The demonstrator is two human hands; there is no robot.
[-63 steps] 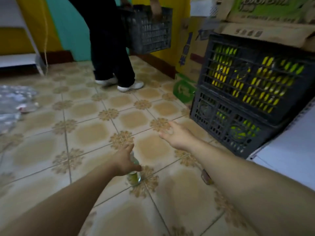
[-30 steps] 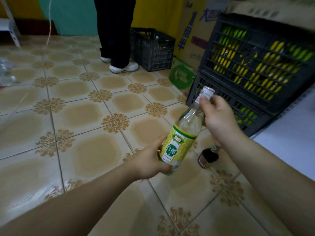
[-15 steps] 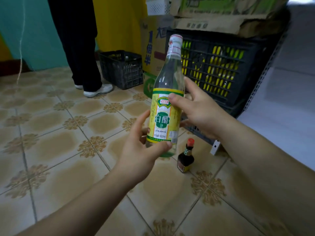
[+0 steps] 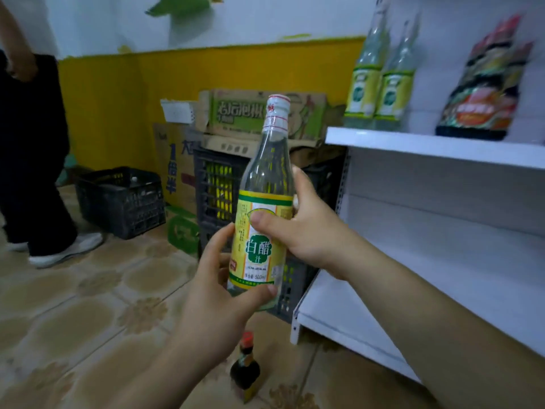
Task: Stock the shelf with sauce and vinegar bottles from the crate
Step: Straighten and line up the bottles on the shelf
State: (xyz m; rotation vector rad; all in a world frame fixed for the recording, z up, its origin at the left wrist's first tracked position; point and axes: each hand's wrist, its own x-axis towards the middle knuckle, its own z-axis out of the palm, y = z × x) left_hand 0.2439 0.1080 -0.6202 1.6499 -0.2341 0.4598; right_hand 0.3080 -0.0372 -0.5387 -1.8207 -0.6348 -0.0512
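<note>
I hold a clear white-vinegar bottle (image 4: 262,219) with a yellow-green label upright in front of me. My left hand (image 4: 218,293) grips its base, thumb across the bottom of the label. My right hand (image 4: 303,228) grips the label from the right, thumb on its front. To the right stands the white shelf (image 4: 427,149); two more vinegar bottles (image 4: 380,87) and dark sauce bottles (image 4: 483,93) stand on its upper board. A small dark sauce bottle (image 4: 246,367) with a red cap stands on the floor below my hands.
Stacked dark crates (image 4: 218,187) holding yellow-green bottles stand left of the shelf, with cardboard boxes (image 4: 236,113) on top. A lower black crate (image 4: 121,202) sits on the tiled floor beside a person in dark trousers (image 4: 32,160). The shelf's bottom board (image 4: 383,314) is bare.
My view has swung up and right, bringing the shelf and its bottles into sight. The vinegar bottle stays upright in both hands, now held closer to the shelf.
</note>
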